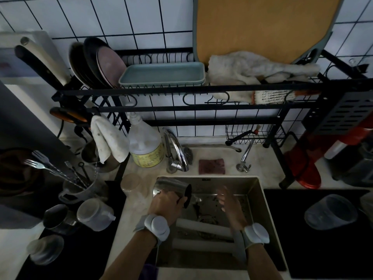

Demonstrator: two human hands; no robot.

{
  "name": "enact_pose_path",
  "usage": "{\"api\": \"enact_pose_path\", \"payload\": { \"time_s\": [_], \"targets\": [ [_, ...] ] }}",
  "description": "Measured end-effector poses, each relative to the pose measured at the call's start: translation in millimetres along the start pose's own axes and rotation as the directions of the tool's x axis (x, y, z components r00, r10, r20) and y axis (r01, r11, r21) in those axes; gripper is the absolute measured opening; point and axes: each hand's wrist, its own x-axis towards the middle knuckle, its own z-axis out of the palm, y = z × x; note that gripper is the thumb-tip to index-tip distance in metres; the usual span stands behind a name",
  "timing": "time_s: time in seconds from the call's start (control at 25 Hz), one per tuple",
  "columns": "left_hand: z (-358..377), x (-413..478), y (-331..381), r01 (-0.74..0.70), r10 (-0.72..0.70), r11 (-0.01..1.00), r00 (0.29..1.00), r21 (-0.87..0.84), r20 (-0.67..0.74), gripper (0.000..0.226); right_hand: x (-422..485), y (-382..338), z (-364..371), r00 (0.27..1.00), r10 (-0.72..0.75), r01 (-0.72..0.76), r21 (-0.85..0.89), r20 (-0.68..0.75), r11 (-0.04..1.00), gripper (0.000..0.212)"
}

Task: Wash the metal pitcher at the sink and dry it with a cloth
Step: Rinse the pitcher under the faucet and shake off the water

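The shiny steel pitcher is tipped on its side in the air over the far left corner of the square steel sink. Its dark mouth is turned to the right and its rounded body catches a dull gleam, for the room is dim. The left hand holds it from the near side, with fingers curled round what looks like the handle near the rim; the handle itself is mostly hidden under the hand. The right hand hovers over the middle of the sink, apart from the pitcher. Its fingers are spread and loose, holding nothing, and they are blurred.

On the pale tabletop behind the sink a curved chrome tap stands just beyond the pitcher. A dark red sponge lies to its right and a big translucent bottle with a yellow label to its left. A white cloth hangs from the black wire rack at the left — another, a rumpled cream cloth, lies on the rack's upper shelf.
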Motion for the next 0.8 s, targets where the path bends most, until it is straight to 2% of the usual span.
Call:
{"api": "enact_pose_path", "payload": {
  "time_s": [0.28, 0.52, 0.8],
  "targets": [
    [-1, 4, 2, -0.051, 0.052, 0.997, 0.999, 0.064, -0.016, 0.037, 4, 3, -1, 0.999, -0.027, 0.027, -0.023, 0.023, 0.999, 0.049],
    [-2, 8, 4, -0.094, 0.107, 0.975, 0.993, 0.201, -0.053, 0.042, 8, 7, 0, 0.999, -0.03, 0.031, -0.033, 0.021, 0.999, 0.049],
    [-6, 12, 8, -0.14, 0.152, 0.946, 0.988, 0.292, -0.019, 0.042, 8, 8, 1, 0.999, -0.031, 0.032, -0.033, 0.008, 0.999, 0.047]
  ]
}}
